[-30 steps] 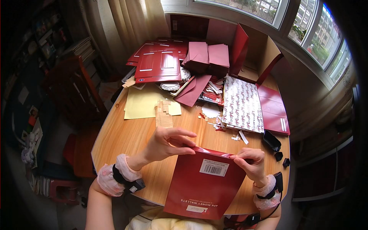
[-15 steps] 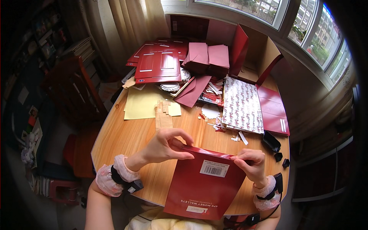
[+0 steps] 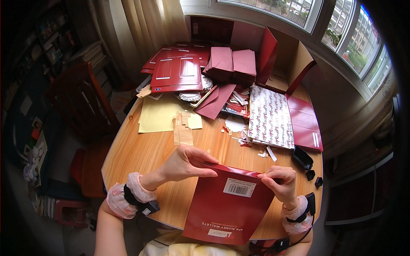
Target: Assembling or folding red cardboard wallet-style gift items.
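A flat red card folder (image 3: 226,205) hangs tilted in front of me, its lower end over the table's near edge and close to my lap. It bears a white barcode label near the top edge and upside-down print lower down. My left hand (image 3: 183,164) pinches the top left corner between thumb and fingers. At the top right corner my right hand (image 3: 278,181) grips the edge, thumb on the near face. The folder's far face is hidden from me.
Across the table (image 3: 141,170) lie red slotted cards (image 3: 177,72), pink envelope stacks (image 3: 243,64), yellow sheets (image 3: 156,117) and tape strips (image 3: 183,132). An open red box (image 3: 282,59) stands behind a patterned sheet (image 3: 271,115). Paper scraps (image 3: 243,138) and a black case (image 3: 302,158) lie nearer.
My left fingers have come down closer onto the folder's top left corner. The folder and my right hand have barely moved.
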`<state>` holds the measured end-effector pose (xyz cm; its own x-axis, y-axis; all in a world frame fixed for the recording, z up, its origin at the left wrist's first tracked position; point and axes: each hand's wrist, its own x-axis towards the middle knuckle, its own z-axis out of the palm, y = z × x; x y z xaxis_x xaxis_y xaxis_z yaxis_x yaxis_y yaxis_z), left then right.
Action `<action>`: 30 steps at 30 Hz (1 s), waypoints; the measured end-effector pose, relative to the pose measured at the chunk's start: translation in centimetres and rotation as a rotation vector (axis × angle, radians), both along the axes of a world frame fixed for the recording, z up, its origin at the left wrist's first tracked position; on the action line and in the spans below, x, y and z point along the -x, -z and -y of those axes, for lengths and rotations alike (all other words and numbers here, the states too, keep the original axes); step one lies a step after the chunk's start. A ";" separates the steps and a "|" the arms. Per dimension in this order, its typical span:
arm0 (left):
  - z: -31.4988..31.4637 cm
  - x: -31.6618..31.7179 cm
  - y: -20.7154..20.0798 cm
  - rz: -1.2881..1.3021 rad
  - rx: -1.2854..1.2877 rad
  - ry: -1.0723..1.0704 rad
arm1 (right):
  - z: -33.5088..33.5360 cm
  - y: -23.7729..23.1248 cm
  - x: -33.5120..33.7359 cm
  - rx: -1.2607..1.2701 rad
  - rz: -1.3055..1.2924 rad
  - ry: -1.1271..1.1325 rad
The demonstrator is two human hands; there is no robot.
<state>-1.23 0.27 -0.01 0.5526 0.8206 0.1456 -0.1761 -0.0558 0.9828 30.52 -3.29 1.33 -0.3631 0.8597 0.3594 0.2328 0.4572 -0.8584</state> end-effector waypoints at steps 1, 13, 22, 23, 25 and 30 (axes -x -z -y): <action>-0.1 0.1 0.0 -0.025 -0.010 0.000 | 0.0 0.1 0.1 0.007 -0.012 0.004; -0.5 0.4 0.1 -0.047 -0.011 -0.007 | 1.2 -0.7 0.7 0.175 -0.067 0.053; -0.4 0.2 -0.4 -0.078 0.100 0.028 | 1.1 -0.7 0.5 0.148 -0.015 0.060; -0.3 0.0 -0.4 -0.057 0.106 0.024 | 1.1 -0.7 0.5 0.148 -0.005 0.064; -0.4 -0.1 -0.1 -0.039 0.034 0.030 | 1.1 -0.7 0.7 0.134 -0.023 0.064; -0.6 0.1 -0.7 -0.082 -0.178 0.052 | 0.8 -0.6 0.6 0.038 0.010 0.013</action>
